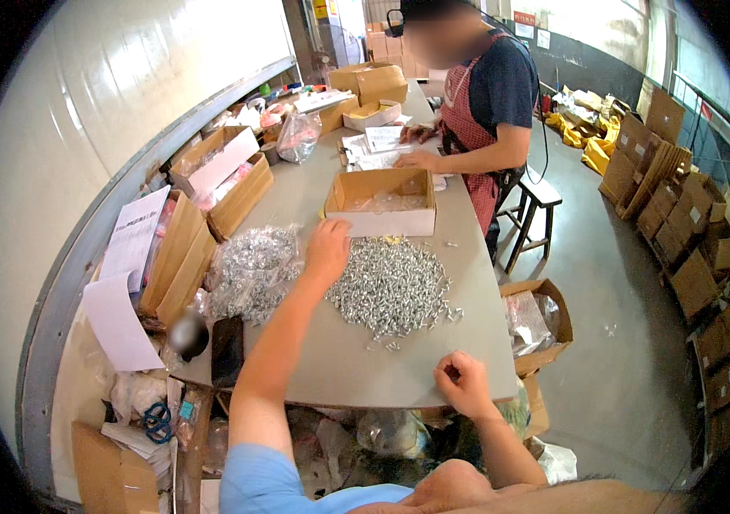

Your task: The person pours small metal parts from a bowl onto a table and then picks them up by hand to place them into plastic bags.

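Note:
A heap of small silvery screws or similar metal fasteners (390,287) lies loose on the grey table (356,368). Behind it stands an open shallow cardboard box (382,224) with a white front and some clear plastic inside. My left hand (328,250) reaches past the heap's left side, its fingers stretched toward the box's near left corner; contact is hard to make out. Left of that forearm sits a clear plastic bag of similar metal pieces (253,270). Close to the table's front edge, my right hand (465,385) is closed with curled fingers; whatever it may hold is hidden.
Across the table a person in a red checked apron (459,111) rests both hands by papers (378,141). Cardboard bins (181,248) line the left side. A carton of plastic bags (536,317) and a dark stool (536,206) stand on the right. Blue-handled scissors (157,421) lie lower left.

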`<state>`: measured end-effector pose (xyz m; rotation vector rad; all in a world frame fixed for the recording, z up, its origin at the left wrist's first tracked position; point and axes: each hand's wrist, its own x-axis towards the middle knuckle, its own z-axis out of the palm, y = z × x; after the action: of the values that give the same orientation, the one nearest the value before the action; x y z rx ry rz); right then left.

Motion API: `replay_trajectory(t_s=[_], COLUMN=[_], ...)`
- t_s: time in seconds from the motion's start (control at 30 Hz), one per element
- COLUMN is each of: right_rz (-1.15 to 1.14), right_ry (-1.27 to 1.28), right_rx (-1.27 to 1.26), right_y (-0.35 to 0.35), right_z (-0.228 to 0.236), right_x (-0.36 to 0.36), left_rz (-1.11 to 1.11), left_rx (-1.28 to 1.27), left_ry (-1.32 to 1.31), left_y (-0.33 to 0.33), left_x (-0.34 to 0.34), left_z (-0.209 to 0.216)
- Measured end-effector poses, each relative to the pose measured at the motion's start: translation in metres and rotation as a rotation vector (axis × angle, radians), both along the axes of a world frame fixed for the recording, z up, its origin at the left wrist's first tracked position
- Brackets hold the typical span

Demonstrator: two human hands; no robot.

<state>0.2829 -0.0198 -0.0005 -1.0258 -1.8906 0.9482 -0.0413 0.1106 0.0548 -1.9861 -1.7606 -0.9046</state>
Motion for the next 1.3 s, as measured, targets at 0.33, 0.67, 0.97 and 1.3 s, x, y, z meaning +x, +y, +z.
replay_trajectory(t_s=[0.33,0.67,0.97,1.3], right_rz=[-0.066,-0.017,0.017,0.002], right_ry=[0.112,0.207,0.249,0.174], right_rx=[0.026,-0.064,0.003,0.004], right_y=[0.005,0.004,0.000,-0.001], right_z=[-0.014,-0.016,-0.020,-0.026], right_x=[0.002,0.004,-0.002,0.002], left_rz=[0.285,0.345,0.565,0.508], left_rx=[-0.468,0.040,0.182,-0.242], left_ry=[0.196,0.153,0.438,-0.011], left_y=[0.082,-0.043,-0.223,-0.233], left_x=[-0.010,-0.058,-0.039,-0.027], left_z=[-0.009,0.014,-0.024,0.013])
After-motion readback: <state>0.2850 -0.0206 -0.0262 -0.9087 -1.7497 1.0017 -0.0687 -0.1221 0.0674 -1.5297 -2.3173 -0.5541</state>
